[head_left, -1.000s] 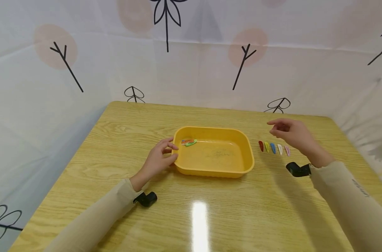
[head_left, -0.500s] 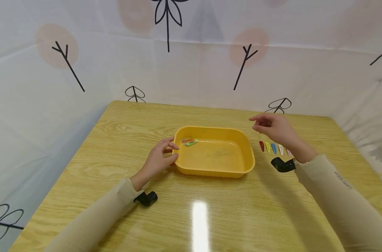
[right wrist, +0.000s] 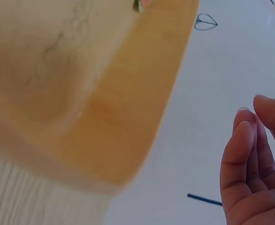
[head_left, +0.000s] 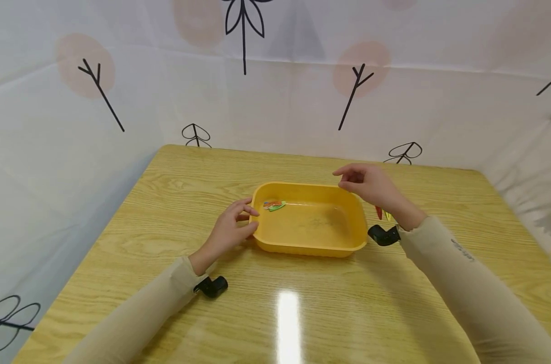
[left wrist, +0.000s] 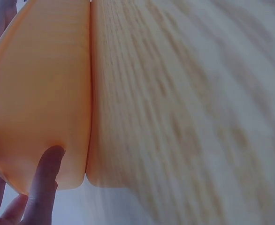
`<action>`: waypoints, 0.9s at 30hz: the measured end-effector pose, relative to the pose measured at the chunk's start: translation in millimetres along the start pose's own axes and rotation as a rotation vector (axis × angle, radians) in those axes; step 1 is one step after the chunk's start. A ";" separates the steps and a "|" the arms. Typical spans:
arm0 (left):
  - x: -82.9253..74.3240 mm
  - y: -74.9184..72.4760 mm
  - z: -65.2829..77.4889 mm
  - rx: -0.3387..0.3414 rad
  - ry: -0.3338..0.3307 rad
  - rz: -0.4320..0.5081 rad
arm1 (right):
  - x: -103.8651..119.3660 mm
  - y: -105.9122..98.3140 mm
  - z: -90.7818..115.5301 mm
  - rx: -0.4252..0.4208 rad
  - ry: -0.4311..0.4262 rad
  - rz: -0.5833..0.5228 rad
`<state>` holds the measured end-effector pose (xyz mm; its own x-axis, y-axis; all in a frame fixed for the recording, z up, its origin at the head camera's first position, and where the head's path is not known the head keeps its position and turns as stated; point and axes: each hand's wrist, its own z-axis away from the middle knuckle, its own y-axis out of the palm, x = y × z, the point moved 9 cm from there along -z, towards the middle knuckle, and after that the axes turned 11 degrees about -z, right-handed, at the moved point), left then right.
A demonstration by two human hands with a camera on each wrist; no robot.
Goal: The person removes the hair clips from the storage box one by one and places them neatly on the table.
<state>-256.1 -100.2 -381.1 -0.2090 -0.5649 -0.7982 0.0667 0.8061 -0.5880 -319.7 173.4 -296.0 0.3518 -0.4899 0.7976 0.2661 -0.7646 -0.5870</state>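
Observation:
A yellow plastic tray sits on the wooden table with several small hair clips, green and orange among them, at its left end. My left hand holds that end, fingers over the rim; in the left wrist view the thumb presses the tray's outer wall. My right hand hovers over the tray's far right corner, fingers loosely bent. Nothing shows between its fingertips in the right wrist view. Below the right wrist, a red hair clip and a yellow one lie on the table.
The right hand and forearm hide the other clips of the row on the table. A white patterned cloth hangs behind the table. Black wrist cameras sit at both cuffs.
My right hand has moved left from above the row of clips to over the tray's right end, covering the blue, white and pink clips. The left hand stays at the tray.

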 end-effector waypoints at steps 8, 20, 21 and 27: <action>-27.9 -8.5 11.9 0.014 -0.005 0.006 | 4.4 22.1 -12.6 0.049 0.004 -0.025; -38.9 -13.2 17.3 0.015 -0.004 0.021 | 10.8 56.4 -31.2 0.145 -0.032 -0.097; -38.6 -13.0 17.1 0.016 -0.003 0.021 | 11.2 59.3 -32.4 0.155 -0.038 -0.103; -38.8 -12.4 16.8 0.021 -0.003 0.021 | 11.3 74.0 -38.9 0.185 -0.069 -0.139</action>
<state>-232.4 -91.3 -345.0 -0.2045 -0.5488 -0.8105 0.0911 0.8138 -0.5740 -330.9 95.0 -325.0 0.3591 -0.3502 0.8651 0.4739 -0.7301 -0.4923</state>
